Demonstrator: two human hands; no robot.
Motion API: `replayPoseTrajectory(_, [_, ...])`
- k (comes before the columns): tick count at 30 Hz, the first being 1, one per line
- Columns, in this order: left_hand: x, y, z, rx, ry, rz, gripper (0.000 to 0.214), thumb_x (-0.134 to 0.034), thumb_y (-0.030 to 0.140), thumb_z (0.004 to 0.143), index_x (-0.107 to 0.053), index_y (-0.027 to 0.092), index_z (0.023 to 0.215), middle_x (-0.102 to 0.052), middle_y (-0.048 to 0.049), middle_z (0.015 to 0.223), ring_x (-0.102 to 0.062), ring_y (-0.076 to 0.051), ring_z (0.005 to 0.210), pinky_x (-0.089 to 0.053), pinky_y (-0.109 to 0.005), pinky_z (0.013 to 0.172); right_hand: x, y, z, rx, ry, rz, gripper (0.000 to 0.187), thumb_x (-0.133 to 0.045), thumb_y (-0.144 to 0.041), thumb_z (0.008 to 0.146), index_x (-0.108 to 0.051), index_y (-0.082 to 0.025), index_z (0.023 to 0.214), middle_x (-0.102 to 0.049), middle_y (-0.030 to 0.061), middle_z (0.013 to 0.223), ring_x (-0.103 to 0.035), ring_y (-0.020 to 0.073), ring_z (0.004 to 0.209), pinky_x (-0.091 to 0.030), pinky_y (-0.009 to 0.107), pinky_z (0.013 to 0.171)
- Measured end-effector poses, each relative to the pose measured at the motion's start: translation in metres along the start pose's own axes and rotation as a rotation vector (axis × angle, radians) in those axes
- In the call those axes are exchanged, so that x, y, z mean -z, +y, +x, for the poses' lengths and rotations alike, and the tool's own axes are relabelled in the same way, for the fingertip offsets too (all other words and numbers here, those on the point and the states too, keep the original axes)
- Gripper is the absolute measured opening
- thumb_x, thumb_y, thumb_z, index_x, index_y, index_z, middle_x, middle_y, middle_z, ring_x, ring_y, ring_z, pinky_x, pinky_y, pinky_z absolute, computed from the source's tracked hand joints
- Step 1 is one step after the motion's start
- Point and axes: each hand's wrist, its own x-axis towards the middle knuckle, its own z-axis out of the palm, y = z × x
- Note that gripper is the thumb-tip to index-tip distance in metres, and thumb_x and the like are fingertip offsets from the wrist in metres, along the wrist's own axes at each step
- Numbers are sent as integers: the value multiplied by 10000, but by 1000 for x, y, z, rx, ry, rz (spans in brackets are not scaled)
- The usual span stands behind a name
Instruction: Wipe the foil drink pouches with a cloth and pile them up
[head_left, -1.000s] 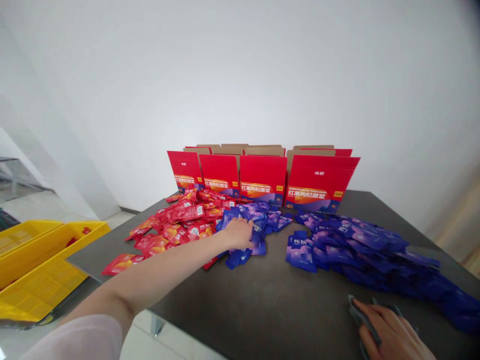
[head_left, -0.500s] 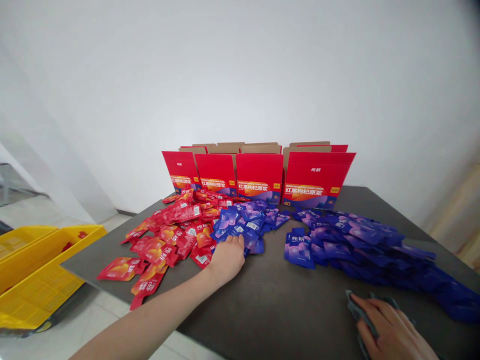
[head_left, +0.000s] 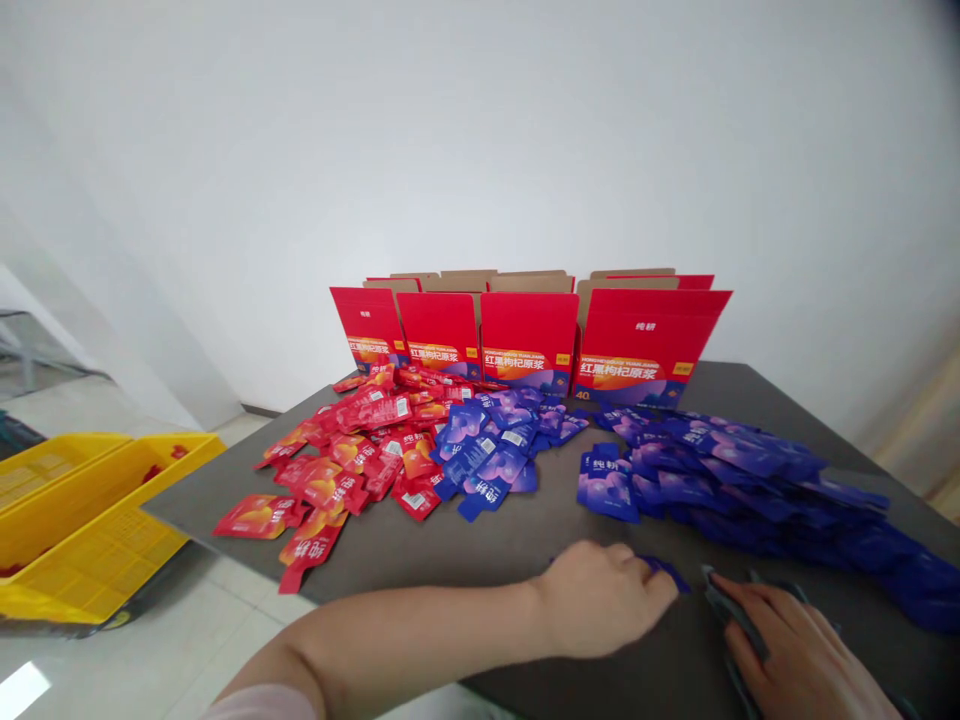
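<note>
Single head-worn view, directed forward and slightly downward across a dark table (head_left: 480, 545). Both hands are cropped close at the lower edge of the frame; red boxes (head_left: 529, 340) are seen farther off at centre, white wall filling the upper half.

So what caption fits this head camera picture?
Left hand on a blue foil packet, right hand pressing dark packets, red cardboard boxes behind.

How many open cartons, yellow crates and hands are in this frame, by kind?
Red open cartons at the table's back edge: 4 in the front row; flaps behind hint at more, cannot tell
Yellow crates on the floor: 2
Hands: 2, left hand and right hand
Total: 8
</note>
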Motion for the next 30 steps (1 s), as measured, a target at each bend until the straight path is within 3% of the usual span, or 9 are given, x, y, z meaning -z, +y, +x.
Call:
replayPoseTrajectory(4, [-12,-3,0,-24,8,-143,209,-496,351,927,-540,165,1012,-650,-41,959,-602,-174,899,-498,-288,759,0,1,-1,3,-9,21,386,-440,-328,860,-615,-199,1179,-669,87,1056,-605,245,986,-455,430,901])
replayPoseTrajectory(9, [-10,-38,-19,233,-27,-236,504,-684,510,760,-551,163,1100,-615,-77,1031,-574,-234,964,-472,-344,848,15,-10,9,-51,-7,47,368,-451,-339,862,-627,-206,1157,-656,81,1073,-609,236,967,-475,415,855])
replayPoseTrajectory(12, [-13,-45,-25,224,-50,-329,605,-746,550,685,-561,175,1123,-597,-82,1058,-558,-249,991,-452,-347,868,26,-35,21,-6,-3,80,326,-479,-320,862,-630,-234,1138,-649,57,1055,-605,208,953,-476,381,848])
replayPoseTrajectory(16, [-22,-41,-24,182,-26,-434,575,-705,557,743,-557,190,1160,-583,-84,1088,-540,-239,1017,-422,-329,866,30,-79,33,69,-39,103,298,-527,-251,837,-627,-251,1118,-640,50,1068,-598,203,953,-473,377,829])
replayPoseTrajectory(19, [-27,-38,-24,162,1,-444,557,-643,596,785,-554,198,1165,-583,-76,1083,-531,-229,1014,-404,-320,844,26,-94,34,88,-51,78,286,-547,-248,835,-631,-265,1108,-635,53,1086,-592,215,949,-477,388,798])
replayPoseTrajectory(30, [-32,-42,-24,196,7,-509,690,-699,571,743,-475,199,1280,-577,-97,1161,-523,-255,1066,-393,-347,894,18,-32,26,-16,-41,-2,325,-432,-330,893,-673,-186,1057,-644,93,987,-604,223,885,-497,400,805])
